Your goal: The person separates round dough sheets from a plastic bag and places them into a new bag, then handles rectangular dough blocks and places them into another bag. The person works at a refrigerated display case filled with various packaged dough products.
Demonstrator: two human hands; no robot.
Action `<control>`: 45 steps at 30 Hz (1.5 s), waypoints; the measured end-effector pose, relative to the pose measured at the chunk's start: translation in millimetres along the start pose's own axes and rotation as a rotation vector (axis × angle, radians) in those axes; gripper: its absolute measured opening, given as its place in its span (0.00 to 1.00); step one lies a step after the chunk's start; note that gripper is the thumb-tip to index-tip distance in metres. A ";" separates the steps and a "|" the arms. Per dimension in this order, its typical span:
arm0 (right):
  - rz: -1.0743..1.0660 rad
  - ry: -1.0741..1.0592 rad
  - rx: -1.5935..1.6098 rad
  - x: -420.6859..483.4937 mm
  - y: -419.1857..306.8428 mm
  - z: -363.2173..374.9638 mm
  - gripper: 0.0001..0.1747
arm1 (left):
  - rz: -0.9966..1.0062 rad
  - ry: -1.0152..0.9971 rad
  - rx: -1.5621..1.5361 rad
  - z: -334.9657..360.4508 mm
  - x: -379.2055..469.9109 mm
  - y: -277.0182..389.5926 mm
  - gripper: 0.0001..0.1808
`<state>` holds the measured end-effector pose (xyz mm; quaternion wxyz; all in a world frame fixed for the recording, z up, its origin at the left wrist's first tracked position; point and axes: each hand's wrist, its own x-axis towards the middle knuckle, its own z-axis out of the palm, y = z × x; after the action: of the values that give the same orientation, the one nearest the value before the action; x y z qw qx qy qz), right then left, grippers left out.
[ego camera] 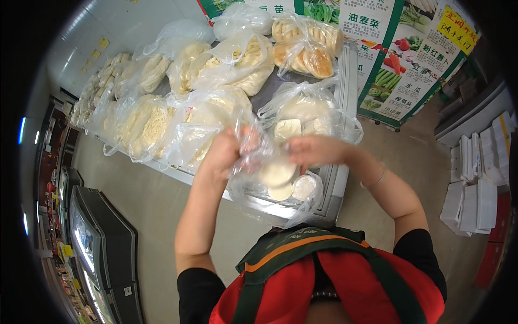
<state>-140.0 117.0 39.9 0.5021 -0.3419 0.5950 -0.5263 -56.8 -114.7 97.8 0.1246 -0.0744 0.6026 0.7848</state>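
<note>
At the near corner of the metal-edged counter, my left hand [230,152] grips a crumpled clear plastic bag [255,141]. My right hand [313,152], blurred, is just right of it, over stacked pale round dough wrappers [277,174]; whether its fingers hold anything is unclear. Below both hands lies an opened clear bag [309,206] with a round pale stack [304,187] in it. Beyond my right hand, another plastic bag [307,101] holds round wrappers and square pale stacks [287,129].
Bags of noodles [149,123] and more dough wrappers [251,60] crowd the counter's left and far side. Bagged browned flatbreads [317,60] sit at the far right. A vegetable sign board [392,81] stands beyond, white foam boxes [485,198] at right, a dark display freezer [117,243] at left.
</note>
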 end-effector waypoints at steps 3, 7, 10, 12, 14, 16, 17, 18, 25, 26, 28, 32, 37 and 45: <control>0.093 -0.061 -0.131 20.1 20.4 46.3 0.26 | -0.195 0.167 0.126 -11.8 -23.3 -22.0 0.07; -0.074 0.048 -0.512 35.9 41.4 69.8 0.18 | -0.199 0.321 0.270 -34.3 -34.0 -64.6 0.09; -0.176 0.254 -0.566 44.3 42.2 45.6 0.14 | -0.112 0.285 0.466 -46.8 -34.5 -95.5 0.10; -0.340 0.556 -0.549 46.8 37.6 11.2 0.10 | -0.004 0.182 0.532 -49.1 -27.7 -113.9 0.10; -0.257 0.780 -0.810 50.3 31.3 -25.2 0.10 | 0.034 0.058 0.558 -51.0 -23.4 -125.3 0.08; -0.031 0.690 -0.940 50.1 24.9 -56.4 0.12 | 0.016 -0.028 0.652 -49.3 -18.3 -130.9 0.07; -0.144 0.774 -1.042 48.1 22.8 -67.5 0.12 | 0.028 -0.085 0.692 -47.9 -15.6 -130.9 0.06; -0.166 0.868 -1.151 44.9 20.1 -77.5 0.13 | -0.035 -0.118 0.688 -46.3 -14.6 -129.1 0.09; -0.035 0.987 -1.467 10.6 21.0 -96.1 0.14 | 0.228 -0.051 1.203 -22.5 -18.6 -82.6 0.15; -0.212 0.847 -1.430 9.5 23.5 -92.9 0.13 | 0.345 -0.040 1.172 -16.8 -16.8 -75.0 0.16; -0.488 0.554 -1.318 7.7 29.7 -84.1 0.12 | 0.548 0.001 1.116 -1.2 -3.8 -66.9 0.17; -0.055 0.358 -1.468 -9.3 37.6 -74.3 0.10 | 0.691 -0.044 1.046 38.8 61.6 -80.2 0.14; 0.399 0.112 -1.561 -48.5 49.2 -88.3 0.10 | 0.536 -0.058 1.146 68.9 126.0 -113.8 0.11; 0.654 0.159 -1.577 -79.5 84.2 -95.9 0.12 | 0.437 0.131 1.477 116.7 151.0 -133.8 0.11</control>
<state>-200.8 236.4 -28.5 0.2010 -0.3643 0.8893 0.1901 -159.4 46.3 -35.9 -0.0517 0.1022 0.9770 0.1799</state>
